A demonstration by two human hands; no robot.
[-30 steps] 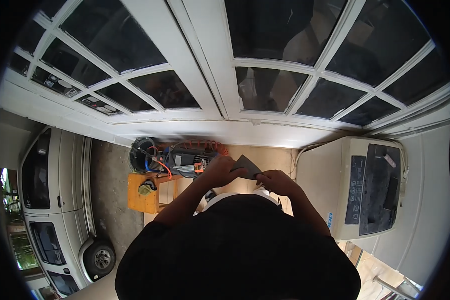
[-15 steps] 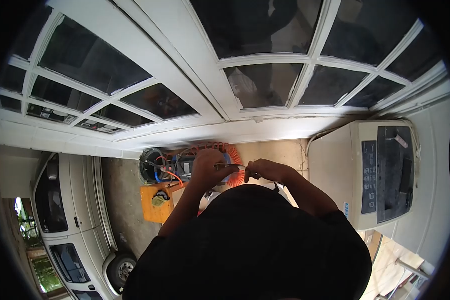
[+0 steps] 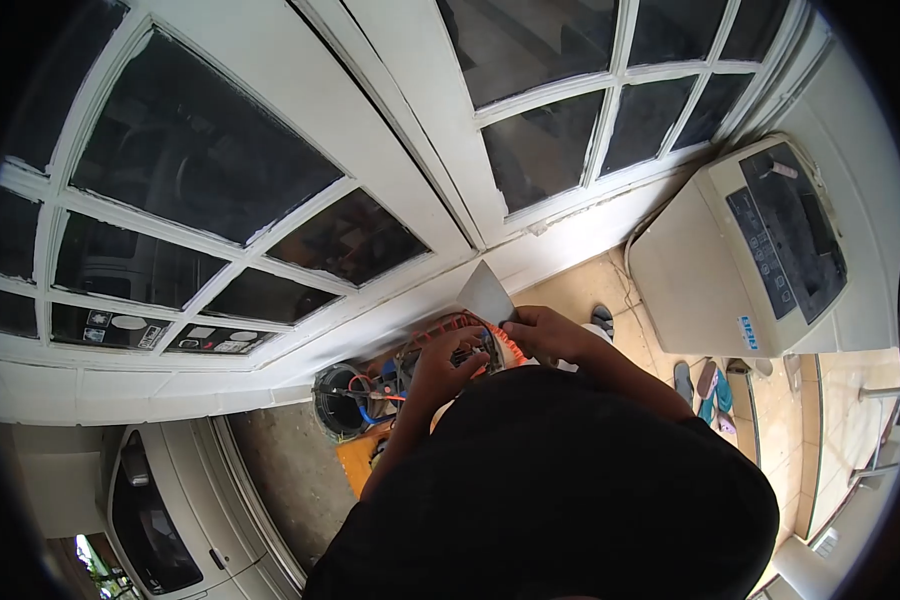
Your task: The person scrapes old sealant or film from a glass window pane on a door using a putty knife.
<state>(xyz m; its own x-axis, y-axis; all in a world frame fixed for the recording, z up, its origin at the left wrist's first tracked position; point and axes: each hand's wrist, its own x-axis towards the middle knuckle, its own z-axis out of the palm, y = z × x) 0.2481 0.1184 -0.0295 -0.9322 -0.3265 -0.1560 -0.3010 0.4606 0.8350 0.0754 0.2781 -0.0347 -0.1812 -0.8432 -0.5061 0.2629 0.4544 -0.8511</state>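
Observation:
My right hand (image 3: 542,332) is closed around the lower edge of a flat grey plate (image 3: 484,290), thin and metal-looking, which stands tilted up toward the white doors; whether it has a handle is hidden. To the left, my left hand (image 3: 452,362) is apart from the plate, with its fingers spread and nothing visible in them. Below and behind both hands, an orange coiled hose (image 3: 508,345) lies among tools, partly covered by my hands.
White paned doors (image 3: 370,170) rise close in front. A black bucket (image 3: 338,412) and an orange-yellow wooden piece (image 3: 356,462) are at left, near a parked vehicle (image 3: 185,470). A washing machine (image 3: 710,250) stands right, with footwear (image 3: 708,380) below it.
My view has turned and shifted. My hands, earlier close together over a thin object, are now apart; the plate shows its broad face in my right hand, and my left hand has opened.

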